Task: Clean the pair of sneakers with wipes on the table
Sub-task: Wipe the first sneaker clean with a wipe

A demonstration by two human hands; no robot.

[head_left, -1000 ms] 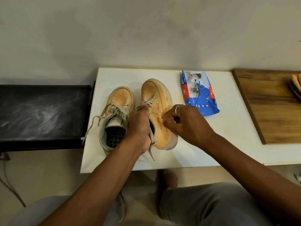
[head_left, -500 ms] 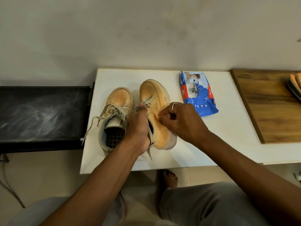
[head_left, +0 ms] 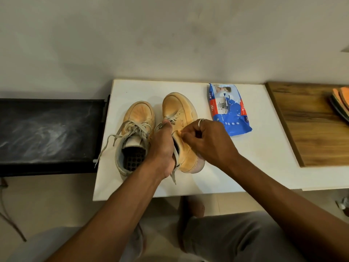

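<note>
Two tan sneakers side by side on a white tabletop (head_left: 236, 157). The left hand (head_left: 162, 148) grips the held sneaker (head_left: 181, 110) at its collar, thumb up by the laces. The right hand (head_left: 211, 142), fingers (head_left: 186, 136) curled, meets that shoe's outer side; whether they pinch anything cannot be told. The second sneaker (head_left: 137, 114) stands unlaced alongside. A blue wipes pack (head_left: 226, 110) lies to the right.

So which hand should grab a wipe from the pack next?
Right. The right hand is nearer the pack; the left hand is busy gripping the sneaker.
</note>
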